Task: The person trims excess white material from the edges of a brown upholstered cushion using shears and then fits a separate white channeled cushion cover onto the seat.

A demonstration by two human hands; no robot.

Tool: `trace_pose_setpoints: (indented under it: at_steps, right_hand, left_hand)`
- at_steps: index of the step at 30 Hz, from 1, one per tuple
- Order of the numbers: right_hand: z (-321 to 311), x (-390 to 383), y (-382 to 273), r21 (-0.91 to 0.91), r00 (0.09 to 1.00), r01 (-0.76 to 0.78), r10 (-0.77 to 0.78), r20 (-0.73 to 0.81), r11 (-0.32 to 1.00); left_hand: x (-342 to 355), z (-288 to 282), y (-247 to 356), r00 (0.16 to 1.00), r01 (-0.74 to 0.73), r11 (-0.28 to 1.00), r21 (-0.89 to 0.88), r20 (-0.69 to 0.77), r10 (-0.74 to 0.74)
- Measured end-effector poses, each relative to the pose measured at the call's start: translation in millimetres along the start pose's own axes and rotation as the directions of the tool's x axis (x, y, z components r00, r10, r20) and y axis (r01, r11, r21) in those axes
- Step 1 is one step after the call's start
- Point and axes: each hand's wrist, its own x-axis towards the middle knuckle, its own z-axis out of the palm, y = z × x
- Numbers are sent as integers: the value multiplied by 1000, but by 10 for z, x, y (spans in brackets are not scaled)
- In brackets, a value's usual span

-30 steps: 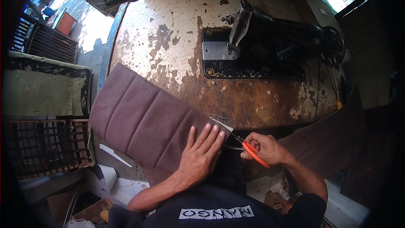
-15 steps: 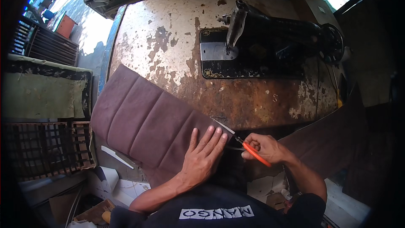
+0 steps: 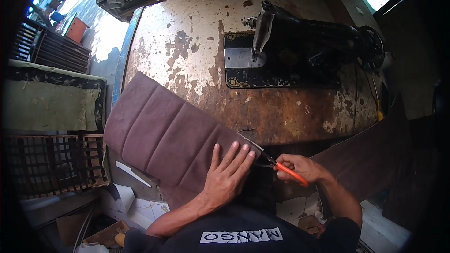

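A panel of brownish-purple material (image 3: 168, 131) with several stitched seam lines lies slantwise over the table's near edge. My left hand (image 3: 228, 171) rests flat on its right end, fingers stretched out and slightly spread. My right hand (image 3: 300, 168) is closed round the orange handles of a pair of scissors (image 3: 291, 173). Their blades point up and left along the panel's upper right edge, just past my left fingertips. A thin dark thread or trimmed strip (image 3: 248, 131) lies by the blade tips. How far the blades are apart is hard to tell.
A black sewing machine (image 3: 318, 42) stands on the worn, peeling table (image 3: 159, 28) beyond my hands. Another dark brown piece of material (image 3: 370, 154) hangs at the right. To the left are a green padded board (image 3: 51, 105) and a slatted crate (image 3: 56, 164).
My right hand and the scissors have shifted slightly right and toward me, and the visible blade looks narrower. My left hand stays flat on the panel. The whole view has moved a little.
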Motion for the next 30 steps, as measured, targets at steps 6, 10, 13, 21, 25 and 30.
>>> trace_pose_setpoints:
  at_steps: [6, 10, 13, 21, 25, 30]
  right_hand:
    - [33, 125, -31, 21, 999, 18, -19, 44, 1000]
    - [76, 166, 70, 67, 998, 26, -30, 64, 997]
    - [97, 192, 53, 150, 995, 11, -26, 96, 989]
    - [89, 226, 64, 135, 993, 21, -36, 113, 991]
    - [79, 240, 130, 131, 993, 40, -54, 104, 991]
    - [142, 211, -25, 36, 999, -5, 3, 41, 999]
  left_hand:
    - [-24, 6, 6, 999, -2, 999, 37, 47, 0]
    - [-54, -7, 3, 998, 2, 1000, 26, 58, -3]
    - [-63, -48, -7, 998, 5, 1000, 7, 64, -6]
    - [-99, -89, -4, 997, 21, 1000, -12, 79, -20]
    - [-104, -66, 1, 998, 23, 1000, 5, 57, -23]
    - [-135, -62, 9, 994, 27, 997, 67, 102, -33]
